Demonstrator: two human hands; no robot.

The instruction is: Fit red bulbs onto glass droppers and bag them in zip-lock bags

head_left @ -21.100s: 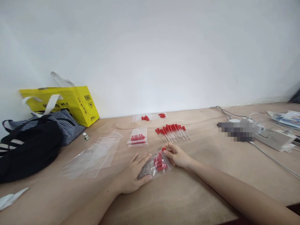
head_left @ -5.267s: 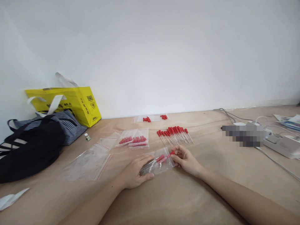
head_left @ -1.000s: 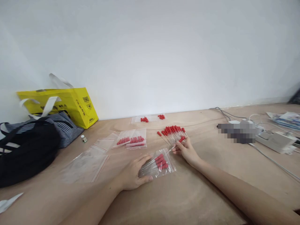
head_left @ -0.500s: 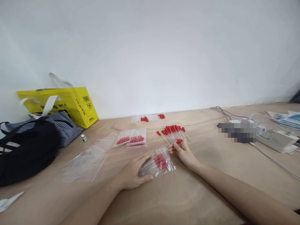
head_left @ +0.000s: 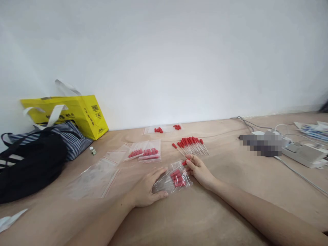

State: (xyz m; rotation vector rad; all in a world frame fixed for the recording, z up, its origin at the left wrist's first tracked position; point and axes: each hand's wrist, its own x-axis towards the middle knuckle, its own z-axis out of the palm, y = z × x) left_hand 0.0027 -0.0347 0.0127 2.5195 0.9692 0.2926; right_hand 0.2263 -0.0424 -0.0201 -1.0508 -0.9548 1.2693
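Observation:
My left hand (head_left: pixel 151 188) lies at the left end of a clear zip bag (head_left: pixel 164 182), its thumb on the near edge and fingers on the far edge, holding it against the table. Inside this bag are several droppers with red rubber bulbs (head_left: pixel 177 178). Between the closed thumb and fingers of my right hand (head_left: pixel 198 171) is one dropper (head_left: pixel 186 162), its red bulb showing at the bag's right end; its tube is hard to make out there. Just beyond my right hand, several loose droppers (head_left: pixel 192 140) lie fanned out, bulbs away from me.
Filled zip bags (head_left: pixel 150 152) lie beyond my left hand, and flat bags (head_left: pixel 94 179) to its left. At the wall are red bulbs (head_left: pixel 159 130) on clear plastic. A yellow bag (head_left: pixel 94 118) and dark bag (head_left: pixel 30 167) stand left; a power strip (head_left: pixel 303 153) with cables sits right.
My right hand has moved a little left and toward me, bringing the pinched dropper down to the bag's right end. The left hand has stayed on the bag.

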